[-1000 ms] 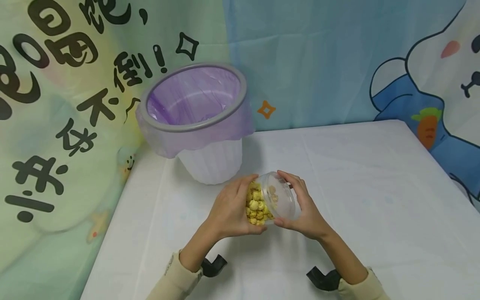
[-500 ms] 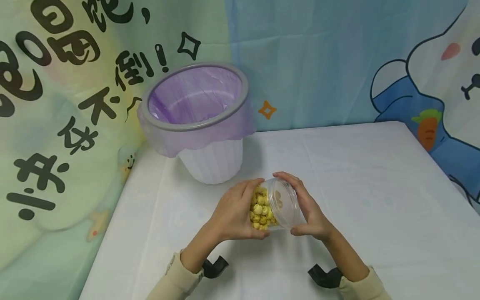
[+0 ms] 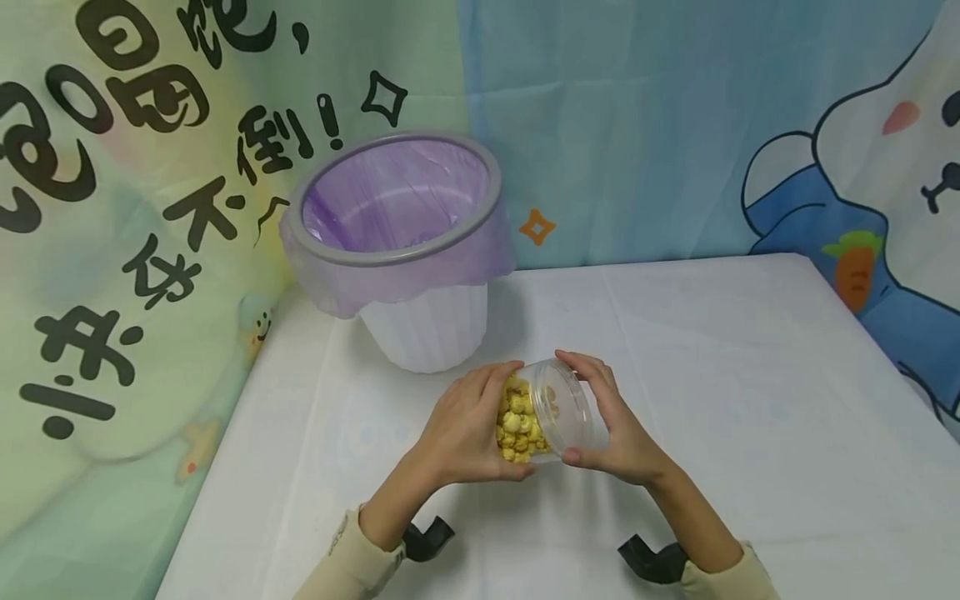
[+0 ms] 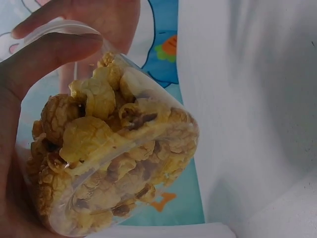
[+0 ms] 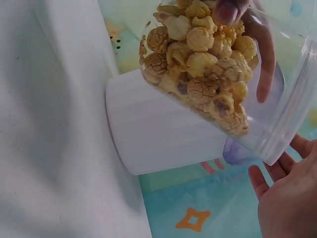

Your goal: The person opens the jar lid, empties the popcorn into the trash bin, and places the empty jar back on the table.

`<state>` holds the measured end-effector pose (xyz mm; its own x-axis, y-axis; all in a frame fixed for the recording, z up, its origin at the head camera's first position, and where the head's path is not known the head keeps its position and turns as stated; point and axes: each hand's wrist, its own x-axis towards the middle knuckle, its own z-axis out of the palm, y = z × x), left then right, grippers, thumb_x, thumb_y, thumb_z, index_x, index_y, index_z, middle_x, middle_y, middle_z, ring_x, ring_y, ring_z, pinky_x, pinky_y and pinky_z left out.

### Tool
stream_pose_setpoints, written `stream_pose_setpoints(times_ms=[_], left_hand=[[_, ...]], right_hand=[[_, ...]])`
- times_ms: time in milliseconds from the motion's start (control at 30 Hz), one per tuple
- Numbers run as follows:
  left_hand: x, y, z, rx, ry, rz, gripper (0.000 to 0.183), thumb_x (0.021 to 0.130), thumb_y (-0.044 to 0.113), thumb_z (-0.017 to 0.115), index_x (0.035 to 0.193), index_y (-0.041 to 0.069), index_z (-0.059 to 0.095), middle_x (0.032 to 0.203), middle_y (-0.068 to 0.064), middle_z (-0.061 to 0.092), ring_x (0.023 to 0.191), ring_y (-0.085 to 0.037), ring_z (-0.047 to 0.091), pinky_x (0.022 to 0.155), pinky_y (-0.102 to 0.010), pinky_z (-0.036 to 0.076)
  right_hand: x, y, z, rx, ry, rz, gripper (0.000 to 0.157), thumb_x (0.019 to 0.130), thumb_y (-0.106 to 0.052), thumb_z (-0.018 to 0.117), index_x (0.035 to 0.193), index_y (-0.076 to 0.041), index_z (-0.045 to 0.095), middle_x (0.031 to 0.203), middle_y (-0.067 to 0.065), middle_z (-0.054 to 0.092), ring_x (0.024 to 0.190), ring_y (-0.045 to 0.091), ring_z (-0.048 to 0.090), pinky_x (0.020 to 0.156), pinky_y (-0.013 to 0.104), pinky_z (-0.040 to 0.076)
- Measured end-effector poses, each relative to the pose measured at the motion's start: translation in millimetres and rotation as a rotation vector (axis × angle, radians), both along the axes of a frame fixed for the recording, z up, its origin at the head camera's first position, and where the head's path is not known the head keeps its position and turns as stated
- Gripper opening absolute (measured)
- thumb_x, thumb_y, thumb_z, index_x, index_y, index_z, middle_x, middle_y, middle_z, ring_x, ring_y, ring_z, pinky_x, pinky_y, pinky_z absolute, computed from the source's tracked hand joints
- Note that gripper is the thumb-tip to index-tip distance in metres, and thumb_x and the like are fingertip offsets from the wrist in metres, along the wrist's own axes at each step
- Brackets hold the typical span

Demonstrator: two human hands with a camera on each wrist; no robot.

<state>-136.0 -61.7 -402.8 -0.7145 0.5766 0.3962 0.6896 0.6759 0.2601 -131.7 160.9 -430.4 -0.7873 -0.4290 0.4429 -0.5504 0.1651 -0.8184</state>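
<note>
A clear round jar (image 5: 270, 116) of yellow popcorn (image 3: 517, 425) is held tilted above the white table, its capped end toward the right. My left hand (image 3: 465, 429) grips the jar's body, thumb on the near side and fingers around the far side. At the other end, my right hand (image 3: 618, 433) spans the transparent lid (image 3: 566, 408) between thumb and fingers, at its edge. The lid sits on the jar's mouth. In the left wrist view, popcorn is heaped against the jar's wall and base, with the right hand (image 4: 111, 20) behind it.
Behind the hands stands a white bin (image 3: 431, 329) with a grey rim (image 3: 375, 257) and a purple liner bag (image 3: 397, 192). A printed curtain (image 3: 637, 125) hangs at the back and left of the white tablecloth (image 3: 720, 375). Black curved straps show at both wrists.
The jar has dropped slightly in view. My right thumb has moved along the lid's lower edge, first rightward and then back a little. My left hand keeps its hold.
</note>
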Motion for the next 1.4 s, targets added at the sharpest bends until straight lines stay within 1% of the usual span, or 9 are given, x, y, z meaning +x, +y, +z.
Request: stream_pose_setpoints(times_ms=[233,367,533,667,733,833,967,1067,1400], left_hand=[[0.0,-0.2,-1.5,-0.007,-0.01,0.001,0.109,0.047,0.054,0.081,0.135,0.008,0.036,0.123,-0.006,0.051,0.111,-0.02,0.049,0.088,-0.036,0.045],[-0.3,-0.1,-2.2,-0.007,-0.027,-0.006,0.11,0.047,0.054,0.082,0.135,0.008,0.036,0.122,-0.006,0.051,0.11,-0.02,0.05,0.088,-0.036,0.045],[-0.6,0.4,-3.9,-0.012,-0.036,-0.012,0.11,0.047,0.054,0.082,0.135,0.008,0.036,0.122,-0.006,0.051,0.109,-0.019,0.05,0.087,-0.035,0.045],[-0.3,0.3,-4.1,-0.013,-0.04,-0.012,0.11,0.047,0.055,0.082,0.135,0.007,0.035,0.123,-0.007,0.051,0.11,-0.02,0.05,0.088,-0.035,0.045],[-0.1,0.0,-3.7,-0.012,-0.044,-0.01,0.11,0.047,0.055,0.082,0.135,0.008,0.035,0.123,-0.007,0.051,0.11,-0.02,0.05,0.088,-0.035,0.045],[-0.4,-0.2,-4.3,-0.018,-0.044,-0.005,0.11,0.047,0.055,0.081,0.135,0.008,0.035,0.122,-0.006,0.051,0.109,-0.019,0.05,0.087,-0.035,0.045],[-1.1,-0.2,-5.4,-0.026,-0.045,-0.004,0.11,0.048,0.054,0.081,0.136,0.008,0.035,0.122,-0.006,0.051,0.109,-0.019,0.051,0.087,-0.035,0.045],[-1.2,-0.2,-6.3,-0.033,-0.051,-0.006,0.109,0.048,0.055,0.081,0.136,0.008,0.035,0.123,-0.006,0.051,0.109,-0.019,0.051,0.088,-0.035,0.045],[-2.6,0.1,-9.4,-0.052,-0.035,-0.002,0.109,0.048,0.056,0.08,0.135,0.008,0.036,0.123,-0.007,0.051,0.111,-0.02,0.05,0.09,-0.036,0.044]], right_hand=[[-1.9,0.9,2.0,-0.044,0.053,0.075,0.096,0.06,-0.015,0.075,0.143,-0.002,0.028,0.144,0.014,0.026,0.131,0.026,0.02,0.092,0.069,0.018],[-4.8,-0.2,2.3,-0.104,0.098,0.153,0.095,0.06,-0.014,0.073,0.14,0.006,0.027,0.143,0.021,0.025,0.133,0.032,0.018,0.091,0.071,0.013],[-6.4,-0.9,1.6,-0.12,0.114,0.19,0.1,0.058,-0.016,0.069,0.142,0.008,0.019,0.146,0.023,0.022,0.135,0.035,0.013,0.094,0.07,0.01],[-4.6,-0.3,1.5,-0.099,0.09,0.172,0.11,0.061,-0.021,0.073,0.145,0.004,0.006,0.15,0.021,0.013,0.137,0.035,0.006,0.096,0.069,0.006],[-3.0,-0.1,1.1,-0.077,0.061,0.134,0.112,0.065,-0.028,0.076,0.147,-0.001,0.004,0.15,0.017,0.014,0.137,0.033,0.008,0.102,0.061,0.01],[-0.8,0.6,0.1,-0.028,0.018,0.064,0.111,0.065,-0.035,0.079,0.148,-0.007,0.01,0.149,0.013,0.019,0.134,0.027,0.016,0.102,0.05,0.02],[1.1,0.8,-0.1,0.032,0.005,0.011,0.104,0.062,-0.024,0.081,0.146,-0.009,0.022,0.144,0.01,0.026,0.129,0.02,0.022,0.094,0.06,0.026],[0.9,1.1,-0.5,0.038,0.026,0.022,0.1,0.061,-0.016,0.079,0.145,-0.007,0.025,0.143,0.01,0.026,0.129,0.02,0.022,0.089,0.069,0.025],[-3.4,-0.9,-2.1,-0.045,0.111,0.133,0.099,0.057,-0.012,0.07,0.142,0.004,0.024,0.146,0.019,0.024,0.135,0.031,0.018,0.089,0.074,0.018]])
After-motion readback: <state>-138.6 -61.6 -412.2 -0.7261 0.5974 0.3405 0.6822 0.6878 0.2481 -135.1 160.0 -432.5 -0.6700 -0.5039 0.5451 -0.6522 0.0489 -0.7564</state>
